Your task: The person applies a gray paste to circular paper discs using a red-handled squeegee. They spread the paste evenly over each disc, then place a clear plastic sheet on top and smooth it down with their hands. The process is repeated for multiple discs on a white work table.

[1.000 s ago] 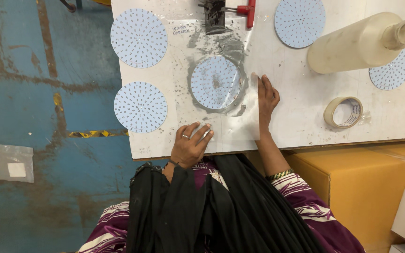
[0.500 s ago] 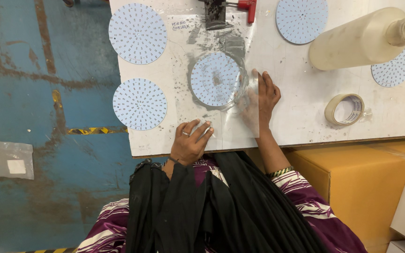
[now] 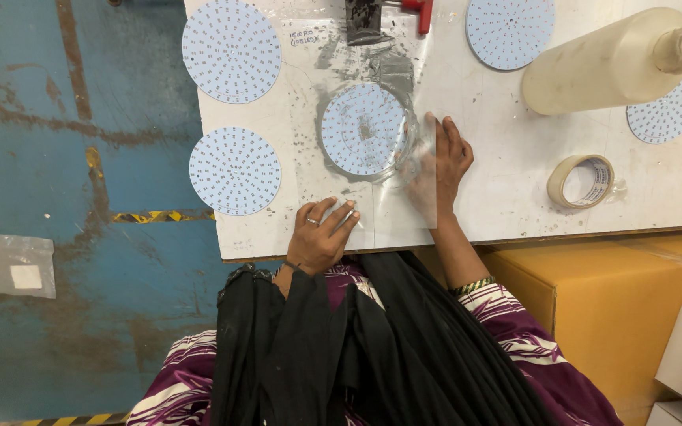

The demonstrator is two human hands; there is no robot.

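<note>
I am looking at a round white disc (image 3: 363, 128), flat and dotted with rows of tiny specks, which is lying near the middle of the white table (image 3: 507, 201) under a thin, clear, glossy plastic sheet (image 3: 404, 170). The right hand (image 3: 445, 162) is lying flat on the right part of that sheet with fingers stretched out straight, pressing rather than clutching, just beside the disc's rim. The left hand (image 3: 321, 237) is resting at the table's near edge with fingers loosely curled on the sheet's lower corner; I cannot tell whether it is pinching the film or only touching it. Around the disc the tabletop is looking scuffed and grey with smears. Two more dotted discs (image 3: 232, 50) (image 3: 235, 170) are lying to the left, another (image 3: 510, 30) farther back, and one (image 3: 665, 110) at the right, partly under a big cream-coloured bottle (image 3: 609, 61) lying on its side. A roll of pale tape (image 3: 581, 181) is sitting near the front right. A dark clamp with a red handle (image 3: 420, 11) is standing at the far edge. A tan cardboard box (image 3: 593, 300) is sitting below the table, over a worn blue floor (image 3: 65, 237).
</note>
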